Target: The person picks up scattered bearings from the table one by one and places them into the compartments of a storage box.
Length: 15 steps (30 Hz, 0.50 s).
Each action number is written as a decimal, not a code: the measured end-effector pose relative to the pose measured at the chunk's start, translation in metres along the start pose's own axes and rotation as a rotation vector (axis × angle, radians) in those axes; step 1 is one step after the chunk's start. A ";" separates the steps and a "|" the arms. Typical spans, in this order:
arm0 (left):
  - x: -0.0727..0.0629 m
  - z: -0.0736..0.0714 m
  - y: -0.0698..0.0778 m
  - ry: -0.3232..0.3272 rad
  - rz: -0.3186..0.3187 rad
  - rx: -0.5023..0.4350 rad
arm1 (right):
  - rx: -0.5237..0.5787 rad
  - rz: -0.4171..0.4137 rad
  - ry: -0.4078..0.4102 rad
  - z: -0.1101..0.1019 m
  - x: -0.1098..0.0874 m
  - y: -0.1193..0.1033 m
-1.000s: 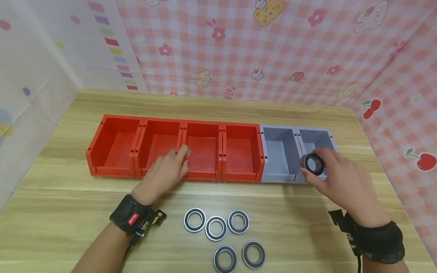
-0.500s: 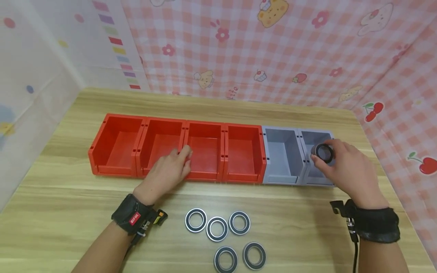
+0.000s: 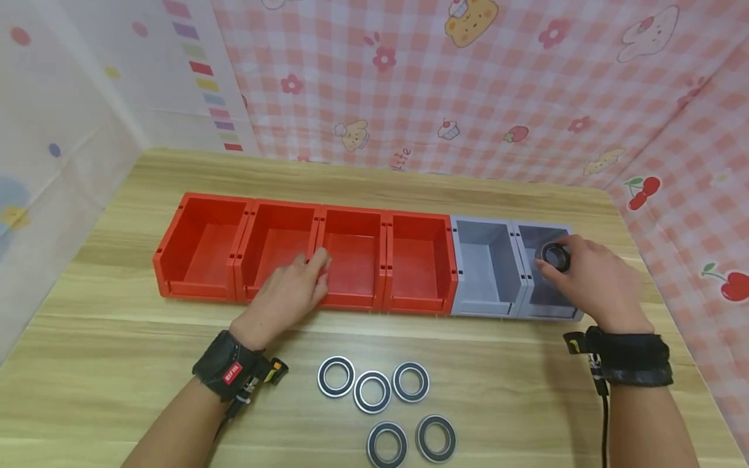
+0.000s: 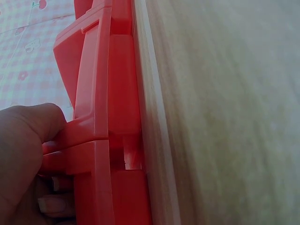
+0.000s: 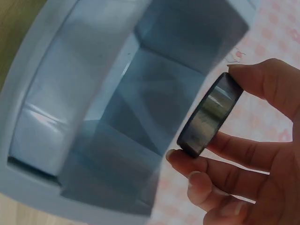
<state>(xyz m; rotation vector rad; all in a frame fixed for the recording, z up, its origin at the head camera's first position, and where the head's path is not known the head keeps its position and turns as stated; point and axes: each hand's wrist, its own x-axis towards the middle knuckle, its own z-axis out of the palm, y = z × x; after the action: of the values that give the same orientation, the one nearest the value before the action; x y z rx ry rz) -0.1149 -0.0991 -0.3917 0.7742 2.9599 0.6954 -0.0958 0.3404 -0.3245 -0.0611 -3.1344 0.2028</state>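
Note:
A ball bearing is pinched between the thumb and fingers of my right hand, over the rightmost grey bin. In the right wrist view the bearing is edge-on, its shiny outer band showing beside the bin's opening. My left hand holds the front of the red bins where two of them meet. Up close in the left wrist view, the thumb and fingers grip the adjoining red walls from both sides. Several more bearings, such as one at the left, lie flat on the table in front of the bins.
Several red bins and two grey ones form one joined row across the wooden table. Beside the rightmost bin is the other grey bin. A pink checked cloth hangs behind the table and along its right side.
My right hand has moved the bearing slightly right and back, from the front of the rightmost grey bin to over its inside. My left hand stays at the red walls.

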 end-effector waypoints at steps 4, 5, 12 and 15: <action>-0.001 0.000 -0.001 -0.002 -0.005 -0.001 | -0.019 -0.028 -0.046 0.006 0.007 0.003; -0.001 0.001 -0.001 -0.004 -0.006 0.000 | -0.024 -0.032 -0.055 0.008 0.008 0.004; 0.000 0.001 0.000 -0.013 -0.014 -0.010 | -0.084 -0.032 -0.089 0.015 0.015 0.005; 0.001 0.001 0.000 -0.013 -0.017 -0.009 | -0.111 -0.058 -0.087 0.018 0.018 0.004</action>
<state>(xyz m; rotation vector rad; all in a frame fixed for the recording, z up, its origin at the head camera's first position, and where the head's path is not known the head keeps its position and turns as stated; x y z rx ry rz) -0.1157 -0.0976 -0.3926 0.7498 2.9457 0.6990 -0.1132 0.3424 -0.3428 0.0395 -3.2264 0.0315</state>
